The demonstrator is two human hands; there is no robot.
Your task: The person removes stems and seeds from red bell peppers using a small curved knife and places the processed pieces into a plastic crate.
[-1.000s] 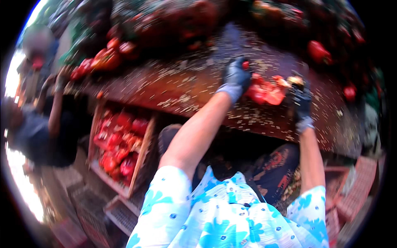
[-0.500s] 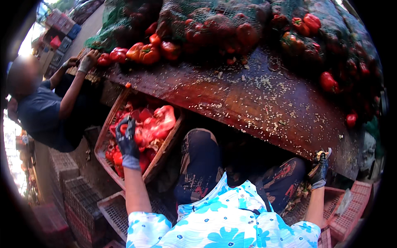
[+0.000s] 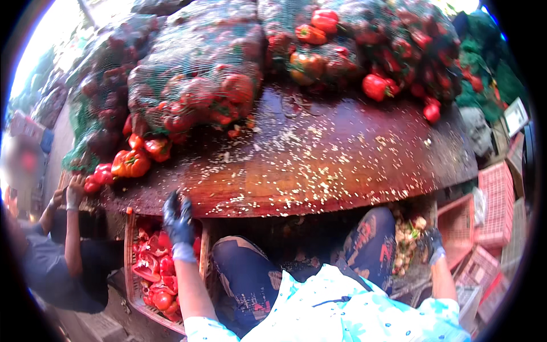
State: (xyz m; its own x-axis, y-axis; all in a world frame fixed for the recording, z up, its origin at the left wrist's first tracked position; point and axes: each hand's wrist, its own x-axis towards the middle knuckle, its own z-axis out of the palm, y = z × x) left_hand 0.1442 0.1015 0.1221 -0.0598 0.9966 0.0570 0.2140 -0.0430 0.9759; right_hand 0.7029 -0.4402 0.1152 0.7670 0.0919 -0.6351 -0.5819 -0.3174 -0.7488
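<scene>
At 9 o'clock I see a co-worker's gloved hand (image 3: 74,194) at the table edge (image 3: 296,208), beside loose red peppers (image 3: 131,162). At 7 o'clock, my left hand (image 3: 178,219), dark-gloved, hangs above the wooden crate of cut pepper pieces (image 3: 156,273); fingers loose, grasping nothing. Netted pepper sacks (image 3: 199,80) occupy 11 to 1 o'clock; seeds cover the board. My knees block the under-table space. At 4 o'clock, my right hand (image 3: 431,242) sits beside the scrap bin (image 3: 407,239); I cannot tell its grip.
</scene>
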